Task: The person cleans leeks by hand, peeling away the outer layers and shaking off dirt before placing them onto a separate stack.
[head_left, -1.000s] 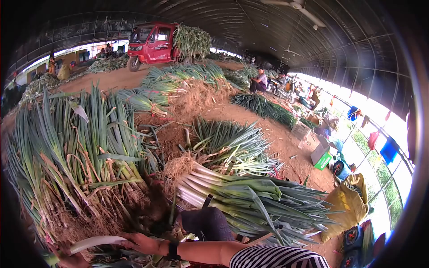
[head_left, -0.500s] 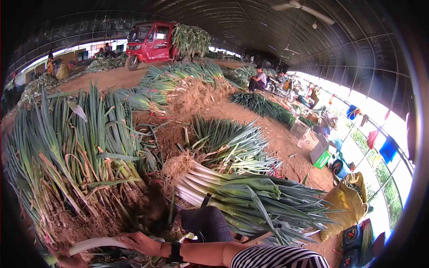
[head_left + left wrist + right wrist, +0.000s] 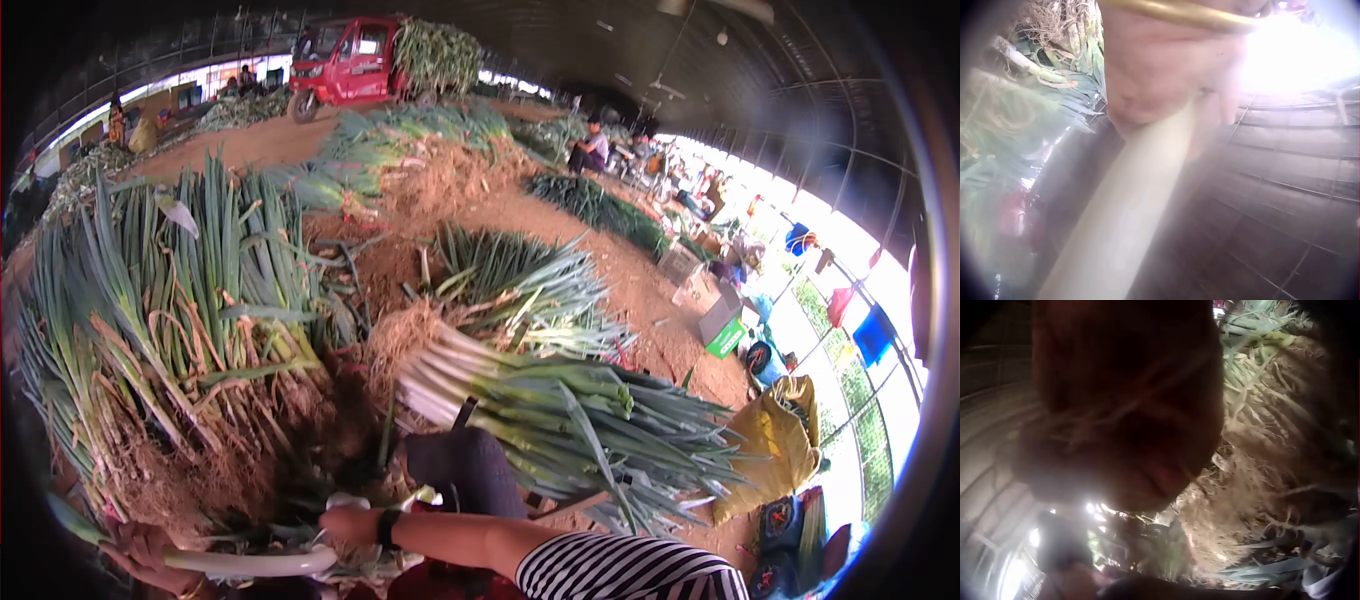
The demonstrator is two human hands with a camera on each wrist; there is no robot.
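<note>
Left hand (image 3: pixel 146 552), grip curled round a leek (image 3: pixel 260 564), white stalk extending toward right hand (image 3: pixel 352 524), whose hold is unclear

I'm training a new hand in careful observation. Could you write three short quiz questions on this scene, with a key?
1. Multiple choice: in the head view, what colour is the vehicle at the back?
a) blue
b) red
c) white
2. Fill in: the left hand grips a pale-stemmed ____.
3. True or false: the foreground sleeve is plain, with no pattern.

Key:
1. b
2. leek
3. False; it is striped dark and white.
</note>
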